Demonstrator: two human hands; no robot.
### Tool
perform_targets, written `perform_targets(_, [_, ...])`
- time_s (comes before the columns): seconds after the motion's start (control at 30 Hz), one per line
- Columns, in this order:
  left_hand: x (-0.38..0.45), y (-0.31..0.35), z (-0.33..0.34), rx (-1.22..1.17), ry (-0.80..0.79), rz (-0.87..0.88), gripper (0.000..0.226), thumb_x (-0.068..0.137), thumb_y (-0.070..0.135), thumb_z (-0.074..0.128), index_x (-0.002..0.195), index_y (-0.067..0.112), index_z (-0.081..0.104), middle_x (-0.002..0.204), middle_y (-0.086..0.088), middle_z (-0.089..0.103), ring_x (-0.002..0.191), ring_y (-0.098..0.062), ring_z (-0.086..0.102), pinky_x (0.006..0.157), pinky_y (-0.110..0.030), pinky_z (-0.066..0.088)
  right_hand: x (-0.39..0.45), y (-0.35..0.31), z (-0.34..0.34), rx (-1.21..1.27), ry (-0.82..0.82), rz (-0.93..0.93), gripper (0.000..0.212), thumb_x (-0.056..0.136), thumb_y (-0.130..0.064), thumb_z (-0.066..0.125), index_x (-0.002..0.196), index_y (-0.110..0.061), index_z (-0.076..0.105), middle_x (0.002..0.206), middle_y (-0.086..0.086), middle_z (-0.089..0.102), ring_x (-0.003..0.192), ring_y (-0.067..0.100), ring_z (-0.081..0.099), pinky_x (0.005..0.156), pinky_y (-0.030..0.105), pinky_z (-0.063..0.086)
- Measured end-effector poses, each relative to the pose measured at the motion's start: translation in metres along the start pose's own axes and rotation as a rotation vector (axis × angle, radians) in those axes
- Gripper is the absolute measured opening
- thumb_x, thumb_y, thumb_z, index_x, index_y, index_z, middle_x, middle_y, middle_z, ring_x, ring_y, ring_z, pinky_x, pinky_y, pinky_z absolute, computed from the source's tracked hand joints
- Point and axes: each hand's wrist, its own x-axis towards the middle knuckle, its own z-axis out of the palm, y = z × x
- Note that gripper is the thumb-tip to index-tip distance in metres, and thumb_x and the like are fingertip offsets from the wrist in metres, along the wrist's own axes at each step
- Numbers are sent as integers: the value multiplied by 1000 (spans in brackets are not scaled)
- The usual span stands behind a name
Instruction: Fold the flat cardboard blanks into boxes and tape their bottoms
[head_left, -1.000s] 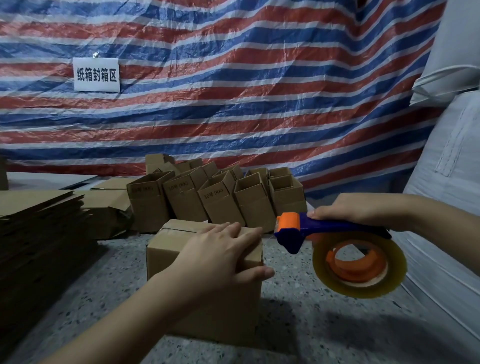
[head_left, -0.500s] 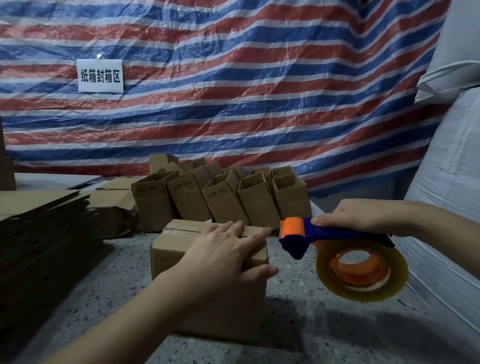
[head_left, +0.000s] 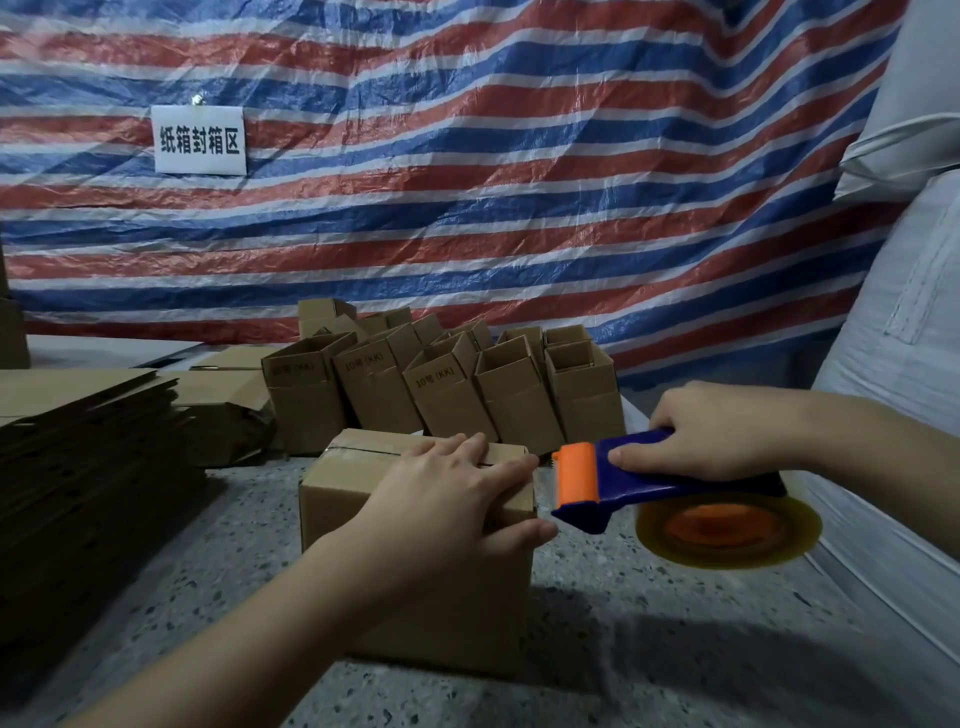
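Box (head_left: 353, 525): top seam partly hidden under left hand (head_left: 457, 499). Tape dispenser (head_left: 623, 483) blurred. Flat blank stack (head_left: 78, 467) cut by left edge. Printing on leftmost rear box (head_left: 301, 395) unreadable.

My packing corner in a warehouse, striped tarpaulin (head_left: 467, 208) behind, paper sign (head_left: 199, 139) pinned to it, folded boxes (head_left: 441, 389) in rows, flat cardboard blanks (head_left: 83, 441) stacked, white bulk sacks (head_left: 909, 312) beside me
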Motion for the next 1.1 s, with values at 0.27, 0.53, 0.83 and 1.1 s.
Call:
perform_targets(0.27, [2,1,-2,45,3,6,88,74,86,6,153,48,10,162,-6,26,148,-23,25,117,-38,23,-13,-43,-16,-415,157,17,57,82,-80,45,78,-24,54,73,-3,62,65,14,61,54,29,44])
perform_targets(0.53, [-1,0,-1,31,26,2,92,69,87,0,152,49,11,162,-6,25,148,-22,25,118,-37,21,-21,-48,23,-865,120,-2,39,94,-50,48,77,-15,50,75,5,51,63,21,49,64,34,52])
perform_targets(0.83, [2,-2,2,22,36,-3,93,68,89,-2,151,49,13,161,-7,27,147,-25,26,117,-41,23,6,15,99,-376,378,193,58,92,-75,35,67,-24,46,65,-7,48,53,11,41,44,27,25])
perform_targets(1.1, [3,-2,7,13,66,2,93,69,91,-5,150,49,13,160,-7,29,147,-27,27,116,-42,24,1,-7,176,-174,535,193,55,87,-81,37,88,-28,52,83,-7,70,72,12,66,55,28,34])
